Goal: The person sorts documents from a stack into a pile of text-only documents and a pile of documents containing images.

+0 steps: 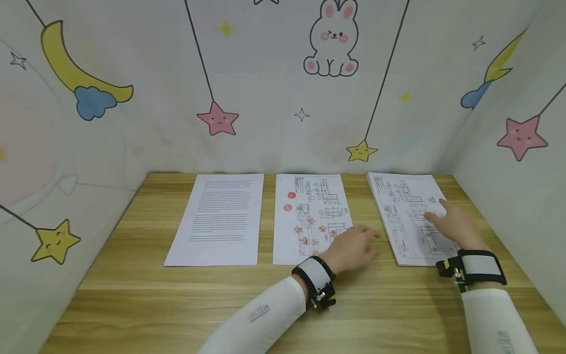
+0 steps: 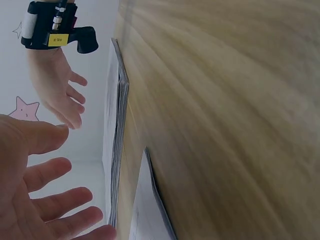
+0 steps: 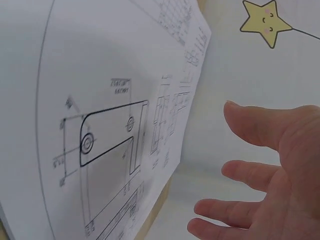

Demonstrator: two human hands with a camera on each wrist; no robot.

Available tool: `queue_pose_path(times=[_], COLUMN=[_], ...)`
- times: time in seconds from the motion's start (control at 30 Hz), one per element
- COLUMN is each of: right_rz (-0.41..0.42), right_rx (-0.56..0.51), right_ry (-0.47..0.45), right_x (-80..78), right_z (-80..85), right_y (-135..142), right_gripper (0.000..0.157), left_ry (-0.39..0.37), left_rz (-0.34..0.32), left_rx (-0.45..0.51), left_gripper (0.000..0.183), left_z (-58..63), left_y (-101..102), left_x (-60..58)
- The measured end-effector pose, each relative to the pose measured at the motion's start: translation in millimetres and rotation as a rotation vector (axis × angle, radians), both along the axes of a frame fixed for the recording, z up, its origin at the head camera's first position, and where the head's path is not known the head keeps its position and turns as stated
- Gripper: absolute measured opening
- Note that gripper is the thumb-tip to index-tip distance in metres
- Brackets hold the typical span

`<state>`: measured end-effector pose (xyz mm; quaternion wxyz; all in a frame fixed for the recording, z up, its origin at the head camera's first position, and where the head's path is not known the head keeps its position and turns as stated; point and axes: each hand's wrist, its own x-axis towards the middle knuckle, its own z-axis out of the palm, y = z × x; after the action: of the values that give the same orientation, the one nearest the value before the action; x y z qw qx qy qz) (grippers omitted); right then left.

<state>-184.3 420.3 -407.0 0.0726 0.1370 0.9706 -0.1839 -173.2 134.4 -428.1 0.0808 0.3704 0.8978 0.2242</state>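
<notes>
A stack of paper (image 1: 402, 236) printed with technical drawings lies at the right of the wooden table; its layered edge shows in the left wrist view. My right hand (image 1: 457, 226) is over its right side, fingers spread apart and holding nothing. Left of it lies a second stack (image 1: 287, 236), a drawing sheet on top with several red stamp marks. My left hand (image 1: 352, 248) hovers over that stack's lower right corner, its loosely extended fingers reaching into the gap toward the right stack. The left wrist view shows the left hand's fingers (image 2: 60, 202) apart, with nothing between them.
Sheets of printed text (image 1: 225, 221) lie at the left, in line with the two drawing stacks. White cloth walls (image 1: 274, 142) with cartoon stars, a moon and a rabbit stand behind and at both sides of the wooden table (image 1: 177, 305). Each wrist wears a camera strap.
</notes>
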Motion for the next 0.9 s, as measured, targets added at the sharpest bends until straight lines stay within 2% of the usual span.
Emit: queue_pose_path(times=[0.13,0.2,0.4,0.57,0.9], right_rz=[0.013,0.011,-0.054,-0.108,-0.071], right_rx=[0.008,-0.001,-0.048,-0.049,0.002], right_ry=[0.017,0.014,-0.093,-0.161,-0.169], right_x=[2.1,2.6,2.1,0.0,5.8], right_z=[-6.7,-9.6,-17.5,-25.1,-35.1], right_y=[10.0,13.5,23.2,28.2,22.4], right_gripper=[0.08,0.082,0.094,0.095,0.092], left_ry=[-0.123,-0.152,-0.123,-0.114,-0.143], left_rz=[-0.013,-0.006,-0.001,-0.011,-0.01], left_rx=[0.028,0.022,-0.044,-0.067,-0.057], left_gripper=[0.044,0.045,0.047,0.052,0.061], left_z=[-1.8,-3.1,-7.7,-8.9,-11.7], left_y=[8.7,12.5,23.0,31.9,45.8], left_x=[-0.5,-1.8,-4.4,-2.2,2.1])
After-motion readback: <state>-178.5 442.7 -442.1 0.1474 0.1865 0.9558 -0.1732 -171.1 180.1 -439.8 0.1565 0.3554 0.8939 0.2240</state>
